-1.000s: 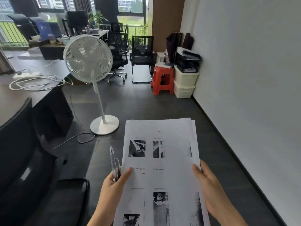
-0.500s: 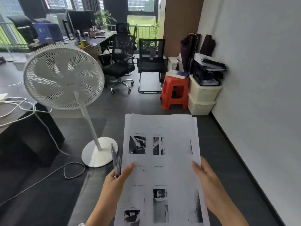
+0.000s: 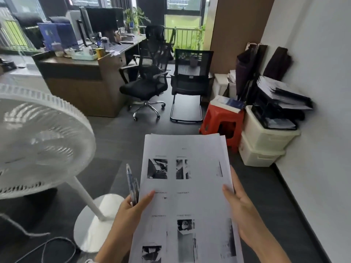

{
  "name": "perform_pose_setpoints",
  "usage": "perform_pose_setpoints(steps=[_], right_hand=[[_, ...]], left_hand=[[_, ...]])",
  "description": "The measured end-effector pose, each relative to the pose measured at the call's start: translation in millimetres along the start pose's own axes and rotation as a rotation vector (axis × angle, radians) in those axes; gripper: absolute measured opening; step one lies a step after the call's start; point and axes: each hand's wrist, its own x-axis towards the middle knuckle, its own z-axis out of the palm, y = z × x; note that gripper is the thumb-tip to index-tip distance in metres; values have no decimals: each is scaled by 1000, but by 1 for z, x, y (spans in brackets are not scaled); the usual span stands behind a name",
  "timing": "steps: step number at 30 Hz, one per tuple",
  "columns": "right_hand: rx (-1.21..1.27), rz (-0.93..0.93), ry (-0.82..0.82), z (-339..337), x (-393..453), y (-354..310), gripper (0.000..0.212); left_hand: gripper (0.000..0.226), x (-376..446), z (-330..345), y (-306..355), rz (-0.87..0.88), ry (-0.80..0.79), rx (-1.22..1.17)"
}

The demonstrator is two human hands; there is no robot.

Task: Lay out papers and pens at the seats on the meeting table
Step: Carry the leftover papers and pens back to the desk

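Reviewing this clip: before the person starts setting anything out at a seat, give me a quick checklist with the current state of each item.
1. Papers in hand: ok, the stack is held from both sides.
2. Pens in hand: ok, the left hand grips them beside the stack.
3. Right hand supporting the papers: ok, fingers along the right edge.
4. Meeting table and seats in view: not ok, only an office desk and chairs show ahead.
5. Path past the standing fan: cannot tell; a cable lies on the floor by its base.
6. Enough pens for every seat: cannot tell.

Dark floor; white wall (image 3: 313, 54); white fan (image 3: 38, 149); red stool (image 3: 214, 118); daylit windows (image 3: 182, 16)
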Motion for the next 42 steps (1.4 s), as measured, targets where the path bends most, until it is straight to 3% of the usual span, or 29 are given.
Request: perform_pose_setpoints(steps=[5, 11, 18, 21, 23, 26, 30, 34, 42], right_hand=[[-35, -50, -24, 8, 158, -43, 57], [-46, -29, -89, 26, 328, -87, 65], [-56, -24, -289, 73, 551, -106, 69], [-20, 7, -414, 112, 650, -121, 85], [-18, 29, -479, 146, 713, -132, 90], [-2, 71, -498, 204, 800, -142, 72], [-27, 159, -564, 296, 894, -150, 58], [-97, 189, -597, 387, 971, -136, 28], [-220, 121, -580, 610, 1119, -121, 20]], left_hand=[[13, 150, 30, 63, -19, -42, -37], [8, 286, 57, 140, -5, 19, -60], [18, 468, 54, 209, -28, 175, -171], [13, 548, 41, 248, -28, 242, -202], [20, 593, 29, 280, -1, 289, -222], [49, 649, 3, 327, 43, 381, -260], [6, 710, -46, 378, 45, 537, -338], [11, 778, -110, 414, 41, 653, -398], [15, 935, -284, 527, 63, 691, -422]])
